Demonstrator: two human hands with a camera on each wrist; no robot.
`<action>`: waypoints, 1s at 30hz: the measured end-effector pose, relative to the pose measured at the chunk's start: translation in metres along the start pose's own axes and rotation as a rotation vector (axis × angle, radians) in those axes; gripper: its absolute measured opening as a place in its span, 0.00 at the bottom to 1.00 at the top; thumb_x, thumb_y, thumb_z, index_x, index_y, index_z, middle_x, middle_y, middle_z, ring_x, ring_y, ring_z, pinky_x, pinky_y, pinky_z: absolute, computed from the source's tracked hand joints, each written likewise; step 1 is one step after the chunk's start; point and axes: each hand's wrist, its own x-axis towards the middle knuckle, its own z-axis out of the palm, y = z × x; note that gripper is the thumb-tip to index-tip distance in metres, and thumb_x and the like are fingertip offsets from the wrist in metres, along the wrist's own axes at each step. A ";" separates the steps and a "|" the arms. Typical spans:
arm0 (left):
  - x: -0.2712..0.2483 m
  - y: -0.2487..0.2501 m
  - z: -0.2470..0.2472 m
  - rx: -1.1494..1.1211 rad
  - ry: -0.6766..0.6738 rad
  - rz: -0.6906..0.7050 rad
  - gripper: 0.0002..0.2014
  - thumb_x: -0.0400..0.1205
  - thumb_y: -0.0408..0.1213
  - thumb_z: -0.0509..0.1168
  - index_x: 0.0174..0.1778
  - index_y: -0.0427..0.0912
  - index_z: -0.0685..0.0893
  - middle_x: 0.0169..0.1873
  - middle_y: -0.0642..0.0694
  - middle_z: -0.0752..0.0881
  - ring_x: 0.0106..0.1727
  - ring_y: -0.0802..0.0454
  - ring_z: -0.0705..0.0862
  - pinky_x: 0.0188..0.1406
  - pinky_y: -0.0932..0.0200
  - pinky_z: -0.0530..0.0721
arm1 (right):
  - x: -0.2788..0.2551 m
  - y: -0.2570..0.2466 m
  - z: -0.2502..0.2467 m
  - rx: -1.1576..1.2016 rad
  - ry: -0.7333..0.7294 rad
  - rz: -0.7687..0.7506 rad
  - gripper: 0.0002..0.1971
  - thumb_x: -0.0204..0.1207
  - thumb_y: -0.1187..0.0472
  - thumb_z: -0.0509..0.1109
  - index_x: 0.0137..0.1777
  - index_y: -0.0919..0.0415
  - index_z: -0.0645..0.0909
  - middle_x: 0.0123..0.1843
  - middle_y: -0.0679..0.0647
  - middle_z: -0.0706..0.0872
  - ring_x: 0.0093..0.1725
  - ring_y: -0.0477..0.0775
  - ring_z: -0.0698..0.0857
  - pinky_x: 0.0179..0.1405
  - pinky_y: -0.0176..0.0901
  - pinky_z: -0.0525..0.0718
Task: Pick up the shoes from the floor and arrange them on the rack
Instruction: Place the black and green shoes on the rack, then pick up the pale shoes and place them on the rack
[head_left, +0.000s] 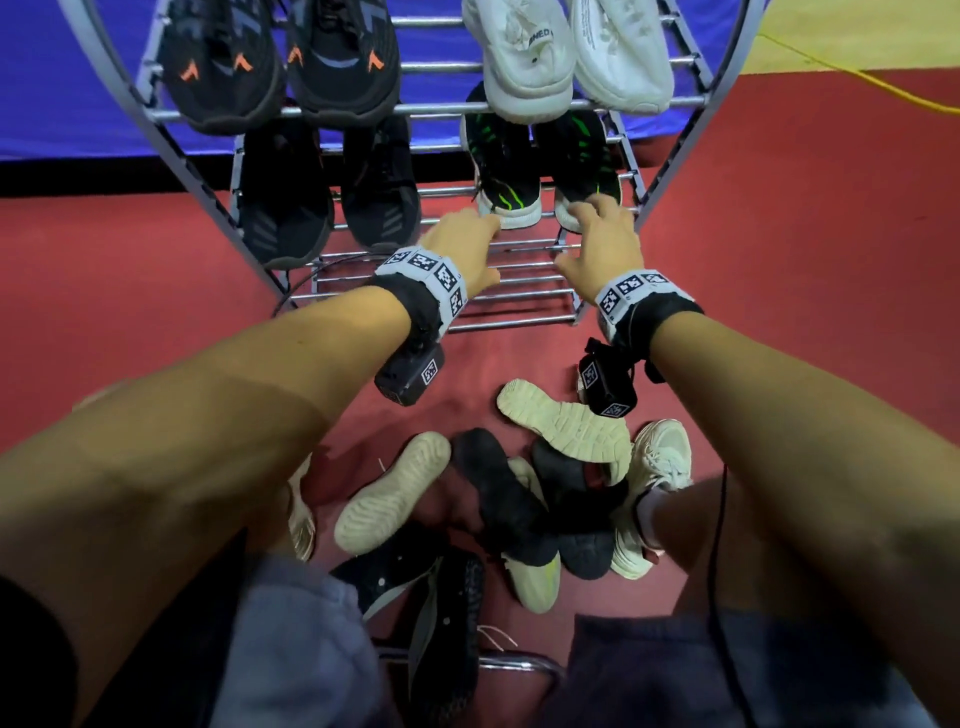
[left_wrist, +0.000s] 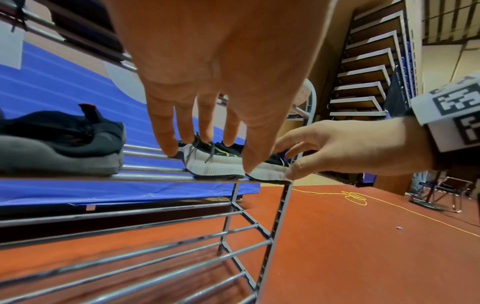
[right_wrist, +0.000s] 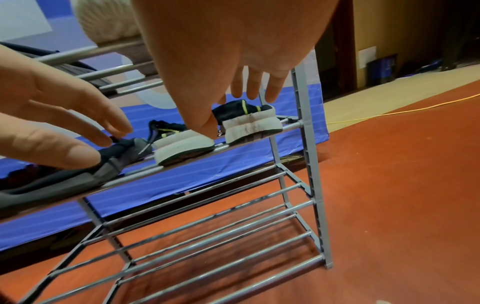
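The grey metal rack (head_left: 441, 306) holds a black-and-orange pair (head_left: 280, 67) and a white pair (head_left: 566, 57) on its top tier. On the middle tier stand a dark pair (head_left: 332, 197) and a black-and-green pair with white soles (head_left: 506, 171). My left hand (head_left: 488, 244) reaches to the heel of the pair's left shoe (left_wrist: 215, 166) with straight, spread fingers. My right hand (head_left: 576, 234) hovers at the heel of the right shoe (right_wrist: 249, 125), fingers relaxed. Neither hand holds anything. Several more shoes (head_left: 519, 493) lie piled on the red floor by my knees.
The rack's lower tiers (right_wrist: 207, 226) are bare bars. A blue mat (head_left: 78, 78) lies behind the rack, and a yellow cord (head_left: 857, 73) crosses the floor at the far right. A chrome tube (head_left: 519, 662) sits between my knees. Bleacher steps (left_wrist: 363, 72) rise beyond.
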 end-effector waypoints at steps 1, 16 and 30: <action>-0.007 -0.001 0.002 0.008 -0.032 0.002 0.24 0.78 0.43 0.70 0.68 0.41 0.77 0.63 0.39 0.81 0.64 0.38 0.80 0.61 0.47 0.79 | -0.007 -0.002 0.003 0.008 -0.022 0.000 0.29 0.72 0.59 0.71 0.74 0.60 0.73 0.73 0.58 0.73 0.73 0.64 0.70 0.67 0.56 0.74; -0.073 -0.073 0.146 -0.064 -0.469 -0.310 0.20 0.76 0.47 0.71 0.61 0.41 0.83 0.54 0.41 0.88 0.53 0.39 0.87 0.51 0.51 0.85 | -0.094 0.048 0.127 -0.096 -0.672 0.171 0.27 0.74 0.52 0.73 0.73 0.55 0.76 0.70 0.56 0.82 0.71 0.59 0.78 0.73 0.46 0.70; -0.145 -0.110 0.299 -0.129 -0.573 -0.621 0.47 0.72 0.61 0.72 0.78 0.37 0.61 0.72 0.33 0.70 0.70 0.31 0.73 0.66 0.41 0.75 | -0.116 0.104 0.224 -0.378 -0.859 0.261 0.43 0.68 0.42 0.69 0.81 0.53 0.58 0.82 0.59 0.61 0.80 0.64 0.62 0.79 0.55 0.62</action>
